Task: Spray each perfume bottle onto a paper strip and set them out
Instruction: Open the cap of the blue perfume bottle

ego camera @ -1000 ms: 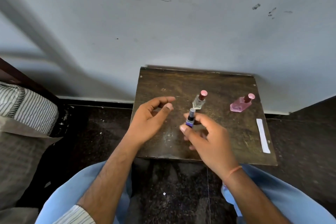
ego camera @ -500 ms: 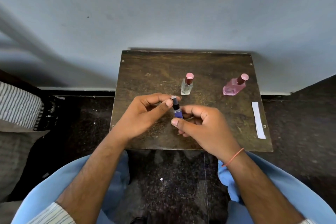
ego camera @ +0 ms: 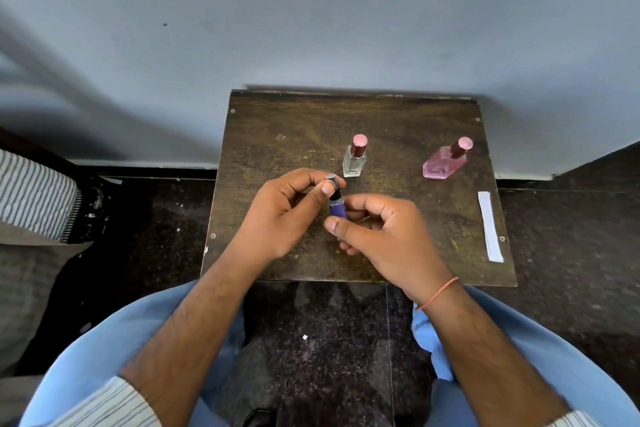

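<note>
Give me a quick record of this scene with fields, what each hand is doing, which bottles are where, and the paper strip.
left hand: left hand pinches the grey cap at the top of the blue bottle
right hand: right hand holds the blue bottle by its body, above the table
clear bottle: clear bottle upright on the wooden table, pink cap on
pink bottle: pink bottle on the table, right of the clear one, cap on
paper strip: paper strip flat near the table's right edge, untouched

R hand (ego camera: 388, 236) holds purple bottle (ego camera: 337, 210); L hand (ego camera: 287, 211) pinches cap (ego camera: 331, 179).
</note>
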